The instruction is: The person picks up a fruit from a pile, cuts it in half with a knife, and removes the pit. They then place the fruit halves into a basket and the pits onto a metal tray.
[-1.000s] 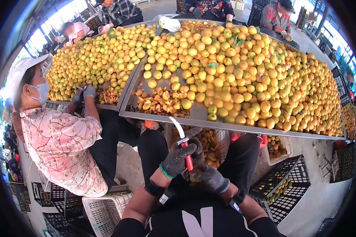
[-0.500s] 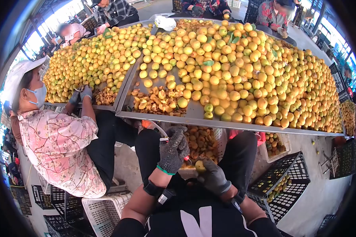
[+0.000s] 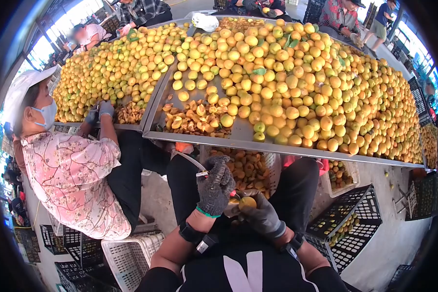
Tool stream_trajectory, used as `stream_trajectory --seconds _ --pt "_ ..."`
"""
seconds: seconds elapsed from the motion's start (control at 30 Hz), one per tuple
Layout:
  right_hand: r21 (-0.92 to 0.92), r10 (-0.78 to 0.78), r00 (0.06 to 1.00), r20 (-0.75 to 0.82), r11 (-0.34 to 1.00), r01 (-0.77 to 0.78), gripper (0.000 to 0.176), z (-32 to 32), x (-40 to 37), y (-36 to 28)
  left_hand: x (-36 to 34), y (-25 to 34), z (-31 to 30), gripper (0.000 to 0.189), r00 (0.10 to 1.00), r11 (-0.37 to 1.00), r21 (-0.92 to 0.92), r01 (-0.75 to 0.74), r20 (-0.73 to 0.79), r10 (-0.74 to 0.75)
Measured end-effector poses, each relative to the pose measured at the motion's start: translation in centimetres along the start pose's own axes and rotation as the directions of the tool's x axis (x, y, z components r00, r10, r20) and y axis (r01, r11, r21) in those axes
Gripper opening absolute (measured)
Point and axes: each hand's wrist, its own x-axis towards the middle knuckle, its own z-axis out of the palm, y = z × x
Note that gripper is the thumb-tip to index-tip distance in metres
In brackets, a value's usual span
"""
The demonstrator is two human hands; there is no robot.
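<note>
My left hand (image 3: 214,189), in a dark grey knitted glove with a green cuff edge, is closed around a slim tool (image 3: 202,173) whose pale end sticks out above the fist. Its red lower end comes out by the fingers, close to the fruit. A yellow-orange apricot (image 3: 248,201) sits in the fingers of my right hand (image 3: 264,216), which wears a smooth grey glove. Both hands are side by side above my lap, the tool's end at the apricot's left side. Behind them is a pale crate (image 3: 273,177) of cut orange fruit (image 3: 243,168).
A metal table (image 3: 272,147) bears heaped whole apricots (image 3: 297,92) and a pile of cut pieces (image 3: 194,117). At left sits a co-worker in a pink floral shirt (image 3: 73,180). Other people sit along the far side. Black crates (image 3: 350,233) and a white basket (image 3: 129,258) stand around.
My right hand has moved left and brought the apricot up against the tool's end at my left hand. A standing person has come into view at the far right.
</note>
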Motion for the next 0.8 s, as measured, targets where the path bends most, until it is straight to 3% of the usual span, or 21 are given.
stream_trajectory --seconds 0.17,0.23,0.43,0.63,0.77,0.8 --pt "-0.120 -0.070 0.997 0.012 0.990 0.071 0.039 1.7 -0.1 -0.1 0.0 0.0 -0.2 0.017 0.999 0.999 -0.048 -0.022 0.023 0.023" --pt "-0.238 -0.103 0.994 -0.038 0.967 0.091 0.037 2.3 -0.2 -0.4 0.0 0.0 -0.2 0.017 0.999 0.998 -0.034 -0.054 -0.006 0.054" --pt "-0.356 -0.197 0.980 0.003 0.916 0.185 0.034 1.5 -0.1 0.2 0.1 -0.1 -0.1 0.016 0.995 0.991 -0.106 -0.080 -0.066 0.073" --pt "-0.467 -0.260 0.965 -0.016 0.856 0.222 0.032 1.7 0.0 0.8 -0.4 -0.4 0.4 0.016 0.994 0.994 -0.038 -0.100 -0.037 0.098" --pt "-0.467 -0.330 0.944 0.001 0.835 0.292 0.034 1.3 -0.2 1.8 -0.8 -0.8 0.4 0.012 0.994 0.996 -0.047 -0.073 -0.090 0.069" --pt "-0.549 -0.374 0.927 0.022 0.771 0.324 0.035 1.3 -0.3 2.2 -1.2 -1.0 0.5 0.012 0.995 0.999 -0.048 -0.016 -0.102 0.011"
